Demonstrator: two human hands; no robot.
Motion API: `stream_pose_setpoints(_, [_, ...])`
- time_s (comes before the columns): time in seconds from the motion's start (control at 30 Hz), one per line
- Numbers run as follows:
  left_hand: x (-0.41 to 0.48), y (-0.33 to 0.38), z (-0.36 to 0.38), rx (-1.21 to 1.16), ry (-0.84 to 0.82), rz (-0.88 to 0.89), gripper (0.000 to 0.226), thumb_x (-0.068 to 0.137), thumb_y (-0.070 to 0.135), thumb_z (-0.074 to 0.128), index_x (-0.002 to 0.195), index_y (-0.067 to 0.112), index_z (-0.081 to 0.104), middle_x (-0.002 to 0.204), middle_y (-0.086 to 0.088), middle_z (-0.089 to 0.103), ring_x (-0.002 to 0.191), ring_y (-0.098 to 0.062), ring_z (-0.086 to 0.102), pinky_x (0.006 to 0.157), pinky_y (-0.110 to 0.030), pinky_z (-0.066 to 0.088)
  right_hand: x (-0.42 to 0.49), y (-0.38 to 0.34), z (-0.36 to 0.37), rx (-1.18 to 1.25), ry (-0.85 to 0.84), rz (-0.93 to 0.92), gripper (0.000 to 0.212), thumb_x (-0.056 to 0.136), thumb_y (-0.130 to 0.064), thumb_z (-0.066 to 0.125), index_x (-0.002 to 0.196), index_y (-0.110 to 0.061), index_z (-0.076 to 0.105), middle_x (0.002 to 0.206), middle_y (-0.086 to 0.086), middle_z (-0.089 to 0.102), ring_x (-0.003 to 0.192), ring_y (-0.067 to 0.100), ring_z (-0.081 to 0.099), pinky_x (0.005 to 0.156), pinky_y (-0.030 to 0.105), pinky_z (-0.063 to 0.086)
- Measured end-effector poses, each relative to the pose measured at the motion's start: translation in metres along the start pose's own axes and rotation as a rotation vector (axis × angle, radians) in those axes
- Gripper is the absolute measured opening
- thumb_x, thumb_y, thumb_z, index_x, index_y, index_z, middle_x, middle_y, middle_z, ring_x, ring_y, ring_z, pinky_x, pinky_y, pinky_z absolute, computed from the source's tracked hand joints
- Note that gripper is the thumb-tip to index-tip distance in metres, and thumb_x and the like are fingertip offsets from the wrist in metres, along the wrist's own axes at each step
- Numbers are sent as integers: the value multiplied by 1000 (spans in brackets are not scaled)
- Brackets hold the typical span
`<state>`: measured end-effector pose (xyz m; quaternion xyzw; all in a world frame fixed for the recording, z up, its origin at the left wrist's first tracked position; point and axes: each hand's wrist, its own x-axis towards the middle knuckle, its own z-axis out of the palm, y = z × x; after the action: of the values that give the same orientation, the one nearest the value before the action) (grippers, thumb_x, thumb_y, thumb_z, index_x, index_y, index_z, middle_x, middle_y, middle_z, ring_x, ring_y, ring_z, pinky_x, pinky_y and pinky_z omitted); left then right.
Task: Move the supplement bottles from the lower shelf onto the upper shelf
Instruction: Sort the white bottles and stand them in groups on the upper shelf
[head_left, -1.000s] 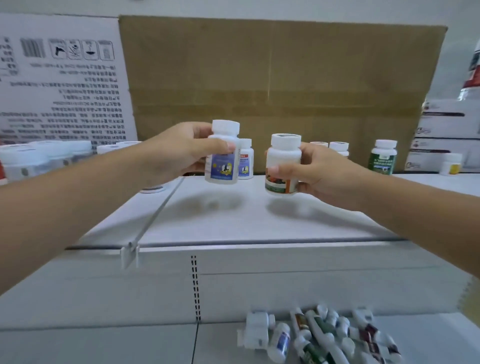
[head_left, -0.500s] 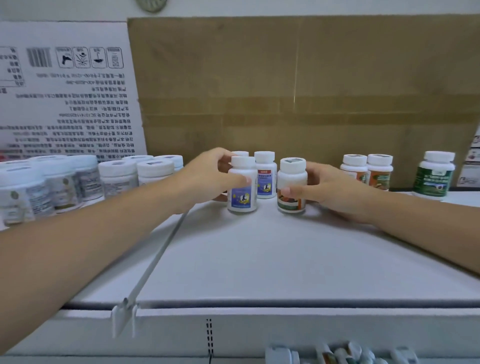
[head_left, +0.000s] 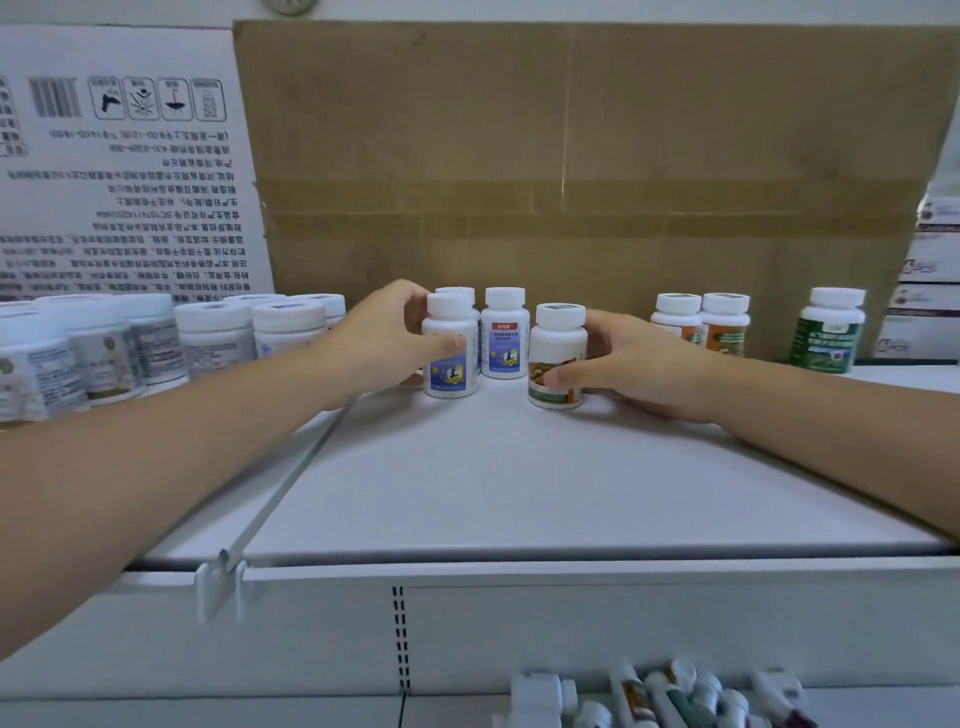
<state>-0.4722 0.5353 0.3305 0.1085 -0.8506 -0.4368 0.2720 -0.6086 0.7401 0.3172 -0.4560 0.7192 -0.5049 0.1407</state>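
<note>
On the white upper shelf (head_left: 493, 483) my left hand (head_left: 387, 343) grips a white bottle with a blue label (head_left: 450, 345), which stands upright on the shelf. My right hand (head_left: 628, 364) grips a white bottle with an orange-green label (head_left: 557, 358), also standing on the shelf. Two more blue-label bottles (head_left: 504, 332) stand just behind, between my hands. Several bottles lie on their sides on the lower shelf (head_left: 654, 696) at the bottom edge of the view.
Wide white jars (head_left: 156, 343) fill the shelf's left section, past a thin divider rail (head_left: 291, 473). Two orange-label bottles (head_left: 701, 325) and a green-label bottle (head_left: 828, 332) stand at the right. A brown cardboard sheet (head_left: 571, 182) backs the shelf; stacked boxes (head_left: 930, 280) stand far right.
Both hands moved forward and down, setting the two bottles on the upper shelf beside the blue-label bottles. The view has closed in on the shelf.
</note>
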Motion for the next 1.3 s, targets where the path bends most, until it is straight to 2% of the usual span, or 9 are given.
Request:
stream_pose_setpoints(0.17, [1,-2,1,73,18,-20,41,85,30,74,117,19,51,107,6,65,95,-11,66,78,-39,60,-1,-2,2,-30,9,4,50,81,-2,73,126,-17,56,116,-1,71,108,12,67,94,27,52])
stream_pose_setpoints(0.4, [-13,12,-18,825,-231,-147,70,73,75,52,102,12,60,96,-11,68,83,-22,62,74,-34,49,-6,-21,-1,-11,-12,35,45,83,2,69,124,-13,57,121,6,68,112,19,65,96,34,53])
stream_pose_setpoints(0.57, [-47,50,-19,1117,-413,-122,74,84,75,40,126,16,53,117,-1,63,106,-21,60,84,-31,49,-34,-50,-35,-117,-96,56,39,87,-2,66,124,-12,57,106,2,71,80,7,70,63,13,51])
stream_pose_setpoints(0.63, [-57,65,-10,1128,-453,13,78,77,82,36,131,28,49,126,8,59,110,-18,57,92,-33,47,-49,-51,-54,-126,-73,60,40,87,-5,69,123,-13,57,101,3,70,75,8,67,62,14,49])
stream_pose_setpoints(0.73, [-57,84,21,1059,-551,82,70,83,76,39,141,38,36,124,21,46,105,-11,45,88,-25,35,-64,-37,-84,-130,-51,82,54,74,-17,81,123,-16,58,118,14,67,101,22,66,89,33,49])
stream_pose_setpoints(0.83, [-41,99,62,1035,-587,131,66,89,70,40,145,36,32,129,15,48,109,-13,46,85,-24,33,-75,-23,-111,-110,-23,109,53,77,-8,78,125,-15,57,125,12,65,116,28,62,103,43,47])
stream_pose_setpoints(0.97, [-10,107,111,945,-640,197,62,93,63,42,145,30,37,148,9,42,129,-15,44,98,-26,36,-81,-9,-139,-146,8,133,50,83,-1,71,128,-17,56,118,3,70,110,19,66,88,31,52])
stream_pose_setpoints(1.17, [3,96,150,848,-591,251,57,93,62,42,139,28,44,140,3,46,125,-19,47,103,-33,38,-79,22,-155,-161,207,210,59,72,-2,81,123,-13,52,114,4,71,105,18,68,97,39,52])
stream_pose_setpoints(1.3, [0,83,160,782,-562,279,49,93,62,40,130,30,46,134,0,45,125,-21,43,106,-42,37,-80,37,-148,-220,290,177,54,74,-8,82,120,-16,55,108,-2,71,101,12,67,88,26,53])
